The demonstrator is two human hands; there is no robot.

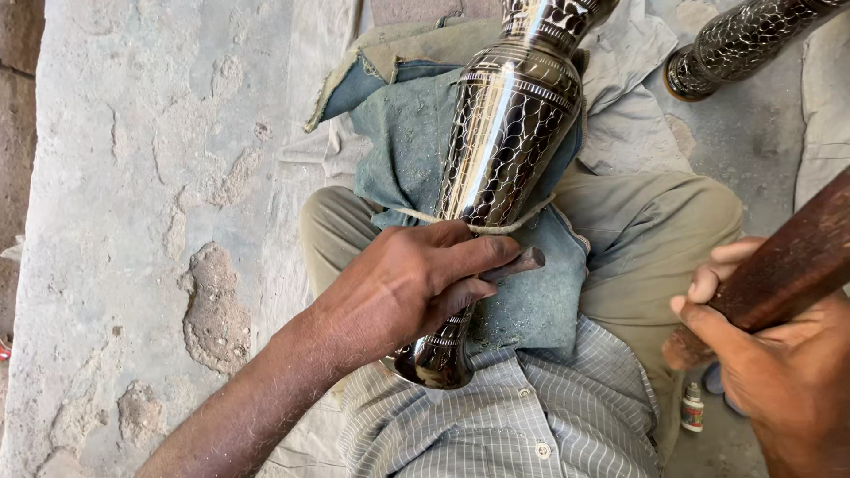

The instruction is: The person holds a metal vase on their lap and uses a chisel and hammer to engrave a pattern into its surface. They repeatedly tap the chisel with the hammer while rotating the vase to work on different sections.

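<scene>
A: Nearest the lens: right hand (788, 372), fingers wrapped tight round a brown wooden mallet handle (779, 270), raised clear of the work at frame right. Mallet head out of view.

B: Left hand (412, 283)?

A: Closed over the narrow neck of the engraved metal vase (509, 133), and pinching a small dark chisel-like tool (518, 263) between thumb and fingers; its tip sits just beside the vase wall. The vase lies tilted across the lap on a blue-grey cloth pad (403, 142), base toward the striped shirt (531, 416), body pointing away.

B: Surroundings?

A: Second patterned vase (735, 40) on the concrete floor (133, 177), upper right, well apart. Small bottle (692, 407) on the floor by the right knee.

B: Judgement on technique?

A: Keep the left grip firm so the vase cannot roll on the cloth; seat the tool tip before any blow; strike lightly and squarely on the tool end, fingers kept off the line of the mallet.
</scene>
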